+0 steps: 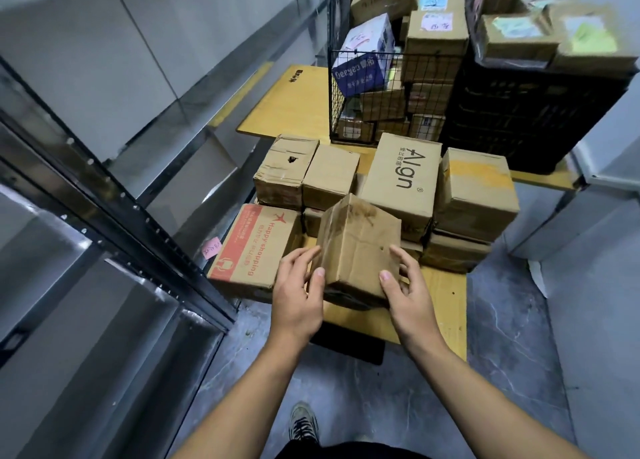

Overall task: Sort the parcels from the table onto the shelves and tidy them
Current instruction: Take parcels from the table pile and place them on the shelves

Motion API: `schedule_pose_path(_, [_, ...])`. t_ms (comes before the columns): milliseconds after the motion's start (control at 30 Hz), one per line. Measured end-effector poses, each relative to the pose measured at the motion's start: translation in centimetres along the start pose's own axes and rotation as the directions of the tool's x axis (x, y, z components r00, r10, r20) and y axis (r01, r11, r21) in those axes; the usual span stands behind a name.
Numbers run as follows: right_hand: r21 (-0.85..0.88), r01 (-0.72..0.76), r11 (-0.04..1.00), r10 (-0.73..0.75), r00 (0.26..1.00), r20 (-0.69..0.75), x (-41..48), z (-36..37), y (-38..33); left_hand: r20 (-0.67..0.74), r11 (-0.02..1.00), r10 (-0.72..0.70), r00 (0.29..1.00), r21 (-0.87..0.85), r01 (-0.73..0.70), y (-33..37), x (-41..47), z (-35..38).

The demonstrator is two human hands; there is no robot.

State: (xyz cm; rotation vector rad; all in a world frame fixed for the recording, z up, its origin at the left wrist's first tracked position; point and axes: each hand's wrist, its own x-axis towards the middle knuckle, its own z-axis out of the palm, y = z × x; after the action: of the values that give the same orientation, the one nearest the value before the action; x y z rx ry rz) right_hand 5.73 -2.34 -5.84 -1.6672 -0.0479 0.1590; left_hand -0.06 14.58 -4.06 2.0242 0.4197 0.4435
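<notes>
Currently both hands clasp a worn cardboard parcel (360, 247) from opposite sides over the near end of the wooden table (446, 306). The left hand (298, 295) curls round its left flank and the right hand (407, 292) round its right, each thumb pressed on the face nearest the person. Its long axis runs from the hands upward and away, tilting toward the Align box (401, 178). The metal shelving (114, 216) lies off to the left, past the Happy shopping carton (252, 247). The left hand is therefore nearer, and the carry probably swings leftward.
</notes>
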Motion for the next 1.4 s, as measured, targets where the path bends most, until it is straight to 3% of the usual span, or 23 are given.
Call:
schedule_pose_path(200, [0.115,-0.050,0.992,0.034,0.989,0.141,-0.5,-1.7,-0.9,0.128,0.995,-0.049,0.991,0.088,0.038,1.5,-1.5,-0.5])
schedule_pose_path(400, [-0.030,-0.036,0.999,0.043,0.952,0.303,0.0,-2.4,-1.3,0.012,0.997,0.054,0.998,0.046,-0.054,2.2,-3.0,0.8])
schedule_pose_path(600, [0.114,-0.100,0.988,0.066,0.960,0.273,0.2,-3.7,-2.6,0.015,0.990,0.120,0.993,-0.077,-0.119,3.5,-4.1,2.2])
schedule_pose_path(767, [0.275,-0.162,0.948,0.076,0.951,0.299,0.2,-4.7,-2.7,-0.055,0.986,0.167,0.984,0.024,-0.166,4.5,-3.9,2.4])
schedule_pose_path(1000, [0.442,-0.219,0.870,0.074,0.944,0.323,-0.8,-4.8,-3.0,-0.049,0.996,-0.027,0.998,0.086,0.031,3.8,-4.1,1.4])
schedule_pose_path(1133, [0.382,-0.190,0.904,0.043,0.931,0.363,-1.3,-4.1,-3.1,-0.071,0.999,-0.029,0.997,-0.025,0.027,4.0,-5.1,0.6])
schedule_pose_path(1300, [0.088,0.094,0.992,-0.121,0.917,0.379,-1.3,-3.1,-3.1,-0.177,0.999,0.001,0.984,0.037,0.006,4.0,-6.8,-1.4])
schedule_pose_path(1400, [0.003,0.117,0.993,-0.105,0.882,0.460,-1.3,-2.3,-3.2,-0.245,0.998,-0.006,0.970,0.058,0.021,3.7,-7.8,-2.5])
